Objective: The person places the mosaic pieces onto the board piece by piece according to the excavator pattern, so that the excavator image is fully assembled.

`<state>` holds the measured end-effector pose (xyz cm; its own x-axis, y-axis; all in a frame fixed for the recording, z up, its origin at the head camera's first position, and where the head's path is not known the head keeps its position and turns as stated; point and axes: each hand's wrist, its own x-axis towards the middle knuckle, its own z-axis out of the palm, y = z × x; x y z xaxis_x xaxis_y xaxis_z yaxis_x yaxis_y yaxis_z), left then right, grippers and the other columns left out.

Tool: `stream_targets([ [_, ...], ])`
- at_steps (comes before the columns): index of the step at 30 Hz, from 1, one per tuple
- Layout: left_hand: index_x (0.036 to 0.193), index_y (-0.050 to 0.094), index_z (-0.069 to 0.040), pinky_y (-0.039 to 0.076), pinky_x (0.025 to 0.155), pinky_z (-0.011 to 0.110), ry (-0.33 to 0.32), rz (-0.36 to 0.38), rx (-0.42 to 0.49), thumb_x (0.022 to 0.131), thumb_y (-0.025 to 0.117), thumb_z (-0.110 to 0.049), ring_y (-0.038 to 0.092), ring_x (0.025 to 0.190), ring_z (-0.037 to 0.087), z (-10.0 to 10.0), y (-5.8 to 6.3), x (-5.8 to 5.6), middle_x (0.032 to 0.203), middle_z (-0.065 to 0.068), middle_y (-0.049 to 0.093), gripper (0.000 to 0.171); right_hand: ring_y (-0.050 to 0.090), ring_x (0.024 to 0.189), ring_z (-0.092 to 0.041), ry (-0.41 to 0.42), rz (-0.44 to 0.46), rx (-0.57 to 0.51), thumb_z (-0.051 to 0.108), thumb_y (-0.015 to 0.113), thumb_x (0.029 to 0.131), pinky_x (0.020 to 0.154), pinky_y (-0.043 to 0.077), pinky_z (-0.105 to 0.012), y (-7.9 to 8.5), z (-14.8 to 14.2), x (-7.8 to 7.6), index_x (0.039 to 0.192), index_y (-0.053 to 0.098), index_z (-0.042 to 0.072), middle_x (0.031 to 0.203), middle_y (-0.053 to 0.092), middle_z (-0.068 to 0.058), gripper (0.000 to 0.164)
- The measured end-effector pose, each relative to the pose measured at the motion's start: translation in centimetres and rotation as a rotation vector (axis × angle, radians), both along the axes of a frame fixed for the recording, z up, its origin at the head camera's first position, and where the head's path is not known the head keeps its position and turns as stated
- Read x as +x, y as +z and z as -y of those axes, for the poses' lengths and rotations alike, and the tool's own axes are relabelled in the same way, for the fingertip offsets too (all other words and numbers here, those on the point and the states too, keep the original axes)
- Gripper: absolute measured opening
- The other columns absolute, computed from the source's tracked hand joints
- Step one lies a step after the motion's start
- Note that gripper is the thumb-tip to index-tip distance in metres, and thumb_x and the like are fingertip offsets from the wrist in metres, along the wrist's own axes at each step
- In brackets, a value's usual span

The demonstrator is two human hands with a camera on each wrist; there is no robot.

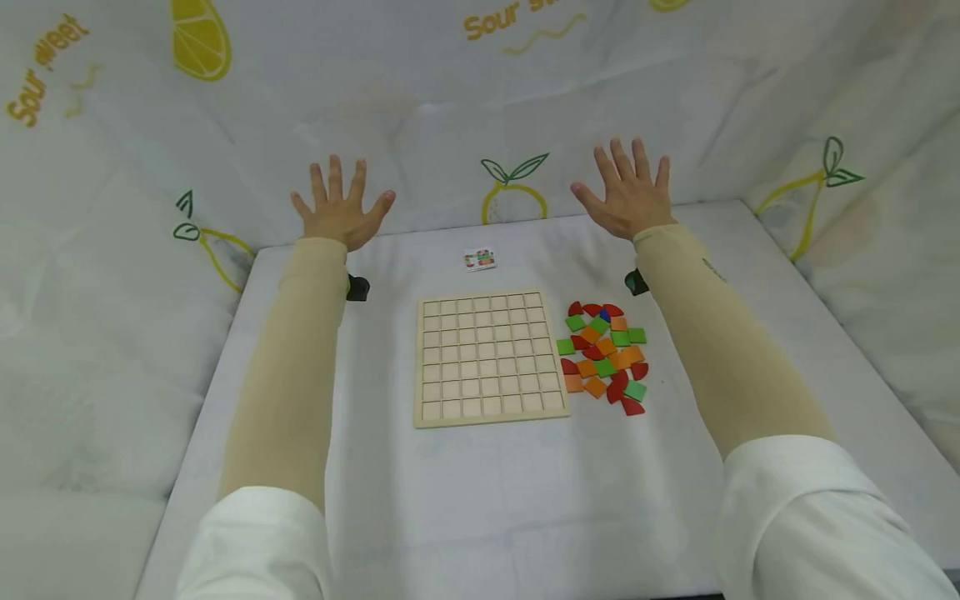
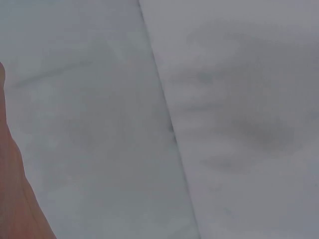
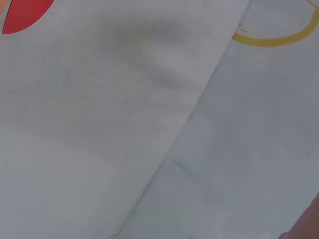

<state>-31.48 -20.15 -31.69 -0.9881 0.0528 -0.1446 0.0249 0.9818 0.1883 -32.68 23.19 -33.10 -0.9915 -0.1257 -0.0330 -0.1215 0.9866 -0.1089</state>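
Both hands are raised over the far part of the table with fingers spread, holding nothing. The left hand is beyond the upper left of a pale wooden grid board, whose square cells hold no pieces. Over the far right, the right hand is nearest a loose group of flat coloured pieces: red quarter-rounds, orange and green squares, and a bit of blue. Between the hands a small printed card lies on the table. In the right wrist view, part of a red piece shows at the top left corner.
A white cloth covers the table. Behind it hangs a white curtain with lemon drawings and lettering, meeting the table's back edge and running along the sides. A small dark wrist camera sits under the left wrist, another under the right.
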Motion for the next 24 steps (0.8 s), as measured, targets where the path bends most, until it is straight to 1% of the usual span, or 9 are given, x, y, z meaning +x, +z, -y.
stream_targets([
  [3,0.154,-0.028,-0.037,-0.020,0.116,0.075,-0.015,0.000,0.006,0.093,0.006,-0.081,-0.042,0.147,0.032,-0.1,0.2,0.2,0.159,0.001,-0.043,0.083,-0.027,0.155,-0.032,0.001,0.001,-0.018,0.077,0.005,0.096,0.122,-0.019,-0.067,0.1,-0.1,0.2,0.162,-0.015,0.023,0.168,-0.023,0.000,0.087],
  [6,0.160,-0.019,-0.030,-0.018,0.118,0.075,-0.041,-0.017,0.009,0.100,0.018,-0.072,-0.035,0.151,0.036,0.2,0.7,1.0,0.164,0.007,-0.034,0.082,-0.019,0.157,-0.039,0.000,0.014,-0.087,0.068,0.014,0.102,0.125,-0.013,-0.066,0.6,-0.2,0.7,0.163,-0.010,0.018,0.171,-0.017,-0.008,0.083],
  [9,0.164,-0.001,-0.018,-0.014,0.120,0.073,-0.058,-0.054,0.059,0.105,0.031,-0.056,-0.018,0.157,0.040,1.3,1.2,2.3,0.170,0.016,-0.015,0.078,0.000,0.156,-0.047,0.005,0.045,-0.164,0.052,0.030,0.106,0.126,0.002,-0.068,1.6,-0.4,1.5,0.163,0.009,0.007,0.171,0.003,-0.021,0.076],
  [11,0.163,0.014,-0.010,-0.007,0.124,0.071,-0.072,-0.098,0.124,0.106,0.037,-0.046,-0.002,0.158,0.042,2.2,1.1,3.2,0.170,0.021,0.004,0.072,0.015,0.152,-0.051,0.023,0.085,-0.203,0.042,0.036,0.105,0.125,0.014,-0.069,2.4,-0.7,2.0,0.158,0.025,0.000,0.166,0.019,-0.028,0.068],
  [12,0.162,0.019,-0.006,-0.002,0.126,0.069,-0.078,-0.113,0.167,0.105,0.039,-0.043,0.005,0.158,0.043,2.7,0.9,3.8,0.169,0.022,0.012,0.070,0.022,0.149,-0.051,0.032,0.112,-0.218,0.040,0.038,0.105,0.123,0.020,-0.069,2.8,-0.8,2.3,0.155,0.032,-0.001,0.163,0.025,-0.030,0.065],
  [15,0.159,0.025,-0.001,0.012,0.127,0.064,-0.105,-0.146,0.266,0.105,0.044,-0.037,0.021,0.154,0.046,3.7,0.0,6.2,0.164,0.026,0.028,0.068,0.037,0.140,-0.049,0.054,0.223,-0.258,0.042,0.038,0.106,0.117,0.033,-0.067,3.5,-1.7,3.5,0.149,0.043,-0.002,0.155,0.039,-0.030,0.061],
  [17,0.159,0.023,0.000,0.018,0.126,0.063,-0.120,-0.141,0.308,0.104,0.048,-0.035,0.022,0.153,0.048,4.2,-0.7,8.1,0.163,0.027,0.030,0.070,0.043,0.135,-0.047,0.060,0.281,-0.280,0.047,0.038,0.106,0.113,0.039,-0.067,3.4,-2.4,4.6,0.147,0.044,0.000,0.151,0.044,-0.028,0.063],
  [19,0.159,0.024,0.000,0.020,0.125,0.064,-0.133,-0.139,0.331,0.104,0.050,-0.033,0.023,0.152,0.047,4.5,-1.3,10.0,0.163,0.027,0.030,0.069,0.047,0.131,-0.045,0.065,0.322,-0.300,0.052,0.039,0.105,0.111,0.042,-0.066,2.8,-3.1,5.9,0.147,0.045,0.003,0.149,0.048,-0.026,0.065],
  [24,0.158,0.029,-0.003,0.023,0.124,0.064,-0.154,-0.108,0.400,0.104,0.051,-0.032,0.024,0.153,0.044,4.3,-2.8,14.5,0.164,0.023,0.030,0.065,0.050,0.130,-0.042,0.066,0.335,-0.371,0.050,0.046,0.105,0.110,0.045,-0.065,0.4,-4.1,8.9,0.144,0.050,0.005,0.145,0.054,-0.023,0.059],
])
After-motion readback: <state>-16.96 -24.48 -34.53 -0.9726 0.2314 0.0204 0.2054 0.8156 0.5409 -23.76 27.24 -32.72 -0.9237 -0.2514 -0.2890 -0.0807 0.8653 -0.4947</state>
